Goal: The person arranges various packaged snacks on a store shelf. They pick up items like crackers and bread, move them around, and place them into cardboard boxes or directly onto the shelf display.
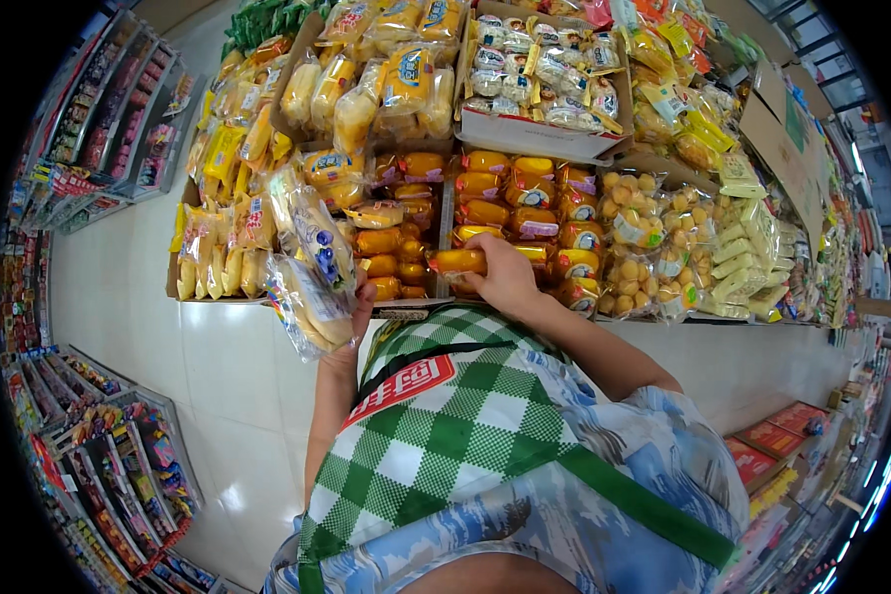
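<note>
My left hand [362, 315] is closed on the edge of clear packs of long pale bread rolls [312, 309], held just in front of the display's near edge. One pack has blueberries printed on it, and the packs hide part of my fingers. My right hand [506, 278] grips a small wrapped golden-brown bread roll [458, 260] between thumb and fingers, above the boxes. Around it, rows of similar wrapped rolls [533, 190] fill a box, some with purple labels. More brown rolls [380, 241] lie in the box to the left.
Bagged yellow breads [398, 81] and a white carton of small wrapped cakes [537, 131] stand at the back. Bags of round golden pastries [632, 203] lie on the right. Snack racks [119, 465] line the left, beyond the tiled floor [223, 396].
</note>
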The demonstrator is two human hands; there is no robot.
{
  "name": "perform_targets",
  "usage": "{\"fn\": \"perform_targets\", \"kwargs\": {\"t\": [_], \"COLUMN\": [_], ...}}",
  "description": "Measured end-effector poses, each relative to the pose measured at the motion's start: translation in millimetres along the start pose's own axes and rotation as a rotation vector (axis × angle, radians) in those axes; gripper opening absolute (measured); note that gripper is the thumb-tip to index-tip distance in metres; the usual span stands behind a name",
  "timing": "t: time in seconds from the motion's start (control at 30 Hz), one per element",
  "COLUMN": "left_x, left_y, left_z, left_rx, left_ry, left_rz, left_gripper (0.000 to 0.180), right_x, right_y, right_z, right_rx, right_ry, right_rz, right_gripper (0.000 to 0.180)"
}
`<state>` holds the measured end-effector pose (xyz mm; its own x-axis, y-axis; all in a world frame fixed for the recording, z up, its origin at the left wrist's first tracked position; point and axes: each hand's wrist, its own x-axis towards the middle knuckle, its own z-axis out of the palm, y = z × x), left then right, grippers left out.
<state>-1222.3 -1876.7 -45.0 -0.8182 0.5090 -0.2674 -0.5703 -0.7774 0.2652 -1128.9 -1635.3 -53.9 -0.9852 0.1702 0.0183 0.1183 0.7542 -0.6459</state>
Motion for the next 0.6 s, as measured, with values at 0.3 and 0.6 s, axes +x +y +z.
{"fn": "perform_targets", "kwargs": {"t": [0.3,0.6], "left_x": [2.3,1.0], "left_y": [-1.2,-1.0], "left_z": [0.3,10.3], "left_rx": [-0.016,0.009], "left_ry": [-0.117,-0.029], "left_rz": [-0.013,-0.015], "left_gripper": [0.035,0.049], "right_x": [-8.6,5.0], "right_y": [25.1,42.0], "right_z": [-0.1,-5.1], "right_rx": [-0.198,-0.081], "right_ry": [0.123,0.186], "right_rz": [-0.196,-0.190], "right_gripper": [0.034,0.026]}}
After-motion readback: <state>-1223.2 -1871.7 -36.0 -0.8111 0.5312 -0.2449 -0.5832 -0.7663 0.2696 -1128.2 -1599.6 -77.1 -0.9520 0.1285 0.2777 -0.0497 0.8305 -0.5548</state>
